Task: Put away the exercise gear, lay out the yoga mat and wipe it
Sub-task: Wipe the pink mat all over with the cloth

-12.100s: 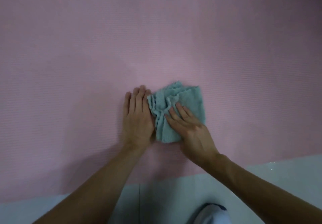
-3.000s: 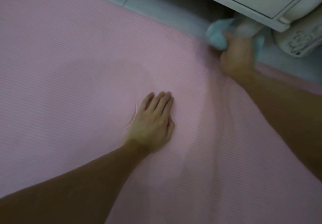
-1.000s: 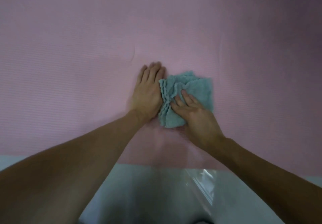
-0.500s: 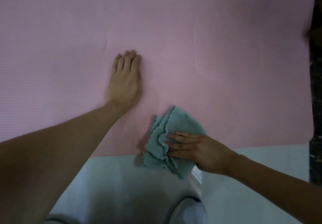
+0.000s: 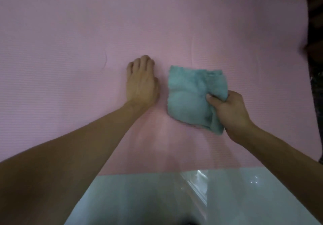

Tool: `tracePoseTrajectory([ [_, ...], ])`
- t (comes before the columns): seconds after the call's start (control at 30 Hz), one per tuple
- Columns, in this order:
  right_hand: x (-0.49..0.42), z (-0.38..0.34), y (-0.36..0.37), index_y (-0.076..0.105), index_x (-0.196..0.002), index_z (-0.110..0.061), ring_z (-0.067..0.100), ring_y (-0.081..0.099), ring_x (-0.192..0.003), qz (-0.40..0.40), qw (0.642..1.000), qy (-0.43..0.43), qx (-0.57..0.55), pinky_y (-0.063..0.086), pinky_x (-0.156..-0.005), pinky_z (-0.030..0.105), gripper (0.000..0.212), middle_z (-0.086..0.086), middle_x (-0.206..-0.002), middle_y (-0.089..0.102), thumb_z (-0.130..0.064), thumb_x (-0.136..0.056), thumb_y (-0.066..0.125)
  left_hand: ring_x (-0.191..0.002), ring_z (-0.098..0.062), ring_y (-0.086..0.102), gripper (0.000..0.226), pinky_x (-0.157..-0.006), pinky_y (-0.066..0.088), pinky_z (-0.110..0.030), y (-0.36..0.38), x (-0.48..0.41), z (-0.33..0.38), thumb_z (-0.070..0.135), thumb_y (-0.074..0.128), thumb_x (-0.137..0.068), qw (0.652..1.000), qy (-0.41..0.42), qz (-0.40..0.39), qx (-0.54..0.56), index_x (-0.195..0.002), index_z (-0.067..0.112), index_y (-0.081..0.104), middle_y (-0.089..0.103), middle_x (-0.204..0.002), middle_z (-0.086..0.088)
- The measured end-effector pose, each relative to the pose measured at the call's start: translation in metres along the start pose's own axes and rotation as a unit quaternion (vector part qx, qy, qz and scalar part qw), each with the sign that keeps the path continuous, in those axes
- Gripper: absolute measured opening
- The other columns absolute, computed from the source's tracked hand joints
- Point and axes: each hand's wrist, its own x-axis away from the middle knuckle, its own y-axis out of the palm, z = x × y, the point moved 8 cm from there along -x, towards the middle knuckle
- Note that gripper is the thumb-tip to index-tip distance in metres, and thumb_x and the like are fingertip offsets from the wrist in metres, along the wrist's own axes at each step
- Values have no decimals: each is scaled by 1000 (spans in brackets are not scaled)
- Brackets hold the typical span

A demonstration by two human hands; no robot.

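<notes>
A pink yoga mat (image 5: pixel 70 41) lies flat across the floor and fills most of the view. A folded teal cloth (image 5: pixel 188 95) rests on it right of centre. My right hand (image 5: pixel 229 112) grips the cloth's right edge, thumb on top and fingers curled round the fabric. My left hand (image 5: pixel 141 83) rests palm down on the mat just left of the cloth, fingers straight and not touching it.
Glossy pale floor tiles (image 5: pixel 174 198) run along the mat's near edge. The mat's right end (image 5: pixel 304 32) borders a dark strip of floor at the frame's right side.
The cloth has moved from the mat's near edge up onto the mat, now turned smooth side up. My right hand went from pressing flat on it to gripping its edge.
</notes>
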Motion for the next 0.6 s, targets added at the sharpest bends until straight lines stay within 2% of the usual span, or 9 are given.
tracePoseTrajectory([
  [0.07,-13,11,0,68,-93,-13,15,72,-83,-7,986,111,-123,59,-71,32,5,3,-94,74,-12,-89,65,-123,-33,48,56,-109,30,-47,7,-17,20,19,34,-77,999,41,-5,15,-124,1,56,52,-135,-17],
  [0.13,-21,18,6,67,-103,-7,20,72,-86,-25,965,172,-194,60,-67,33,17,6,-98,74,-13,-87,67,-137,-30,37,58,-117,20,-48,17,-37,32,19,31,-85,998,48,-30,13,-138,2,46,41,-149,-14],
  [0.2,-26,25,12,65,-111,-3,24,71,-93,-46,954,203,-214,60,-73,39,29,10,-103,73,-14,-84,71,-143,-29,28,55,-121,13,-46,28,-51,38,19,32,-94,998,52,-44,8,-146,2,36,32,-155,-13],
  [0.3,-35,28,17,66,-110,-1,26,71,-93,-69,952,222,-197,59,-75,40,34,12,-103,73,-13,-80,74,-142,-30,30,53,-121,13,-45,39,-56,36,19,29,-97,998,49,-31,25,-145,-1,37,35,-153,-15],
  [0.43,-74,8,6,67,-104,-1,23,72,-86,-85,973,186,-106,60,-67,34,26,11,-98,74,-10,-80,73,-142,-30,31,53,-120,17,-46,45,-49,38,20,28,-98,998,52,-19,-22,-145,-2,38,37,-152,-16],
  [0.53,-116,-31,3,68,-102,-2,15,72,-78,-130,982,126,55,58,-63,25,27,6,-92,74,-12,-79,75,-141,-31,34,55,-119,21,-47,41,-55,39,21,32,-94,998,39,-21,-35,-143,-2,41,40,-150,-16],
  [0.6,-150,-66,7,68,-99,-4,14,69,-76,-144,970,65,185,55,-67,25,24,4,-90,72,-16,-79,76,-139,-32,38,57,-118,24,-48,40,-57,37,22,32,-92,998,40,-21,-40,-142,-3,44,43,-148,-18],
])
